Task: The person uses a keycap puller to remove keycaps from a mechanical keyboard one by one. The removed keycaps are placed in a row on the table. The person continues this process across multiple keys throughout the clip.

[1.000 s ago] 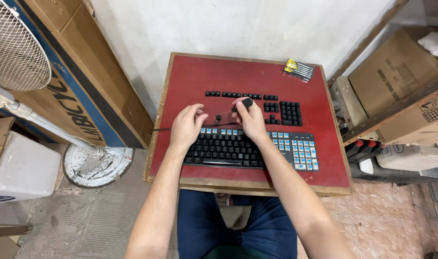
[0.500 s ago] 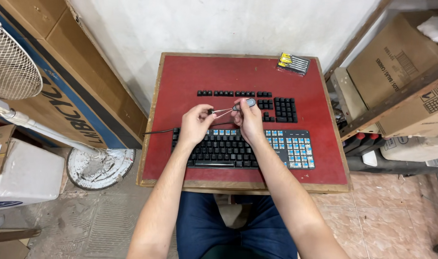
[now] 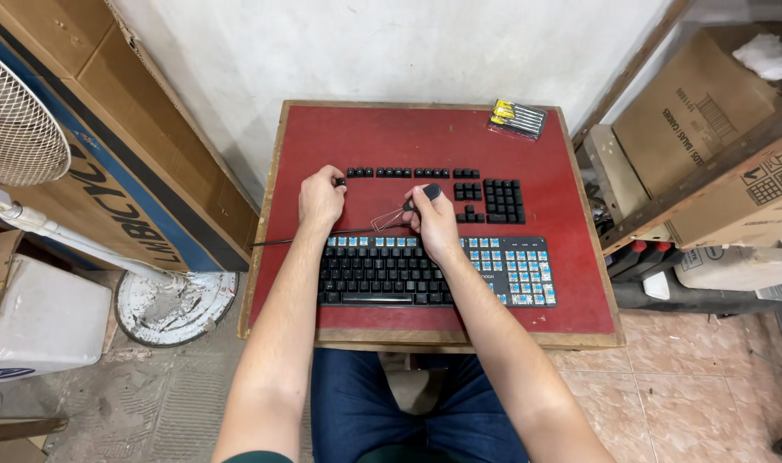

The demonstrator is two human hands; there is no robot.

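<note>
Head view, seated at small red table (image 3: 425, 141). Black keyboard (image 3: 391, 274) at 6 o'clock on the tabletop, cable running off toward 9 o'clock. Top row and whole right-hand block stripped of caps, blue switches exposed; remaining black caps in place over the left and middle. Removed keycaps (image 3: 399, 172) laid out in a row at the table centre, further blocks of caps (image 3: 503, 201) at 3 o'clock of that row, all just beyond the keyboard's far edge. Left hand (image 3: 320, 199) at 9 o'clock of the cap row, fingers curled, thumb and forefinger pinched on a single black keycap (image 3: 340, 182) at the row's left end, cap touching or just above the table; cannot tell which. Right hand (image 3: 432, 219) near the centre, just beyond the bare switch row, fingers closed around the black handle of a wire keycap puller (image 3: 393, 218); wire loop pointing toward 9 o'clock, hanging free between the two hands, nothing visible in it. Yellow-and-black packet of small tools (image 3: 518, 117) at 1 o'clock near the table's far edge, well apart from both hands. Cardboard boxes (image 3: 716, 146) at 3 o'clock off the table; white fan (image 3: 14, 129) and its round base at 9 o'clock on the floor.
</note>
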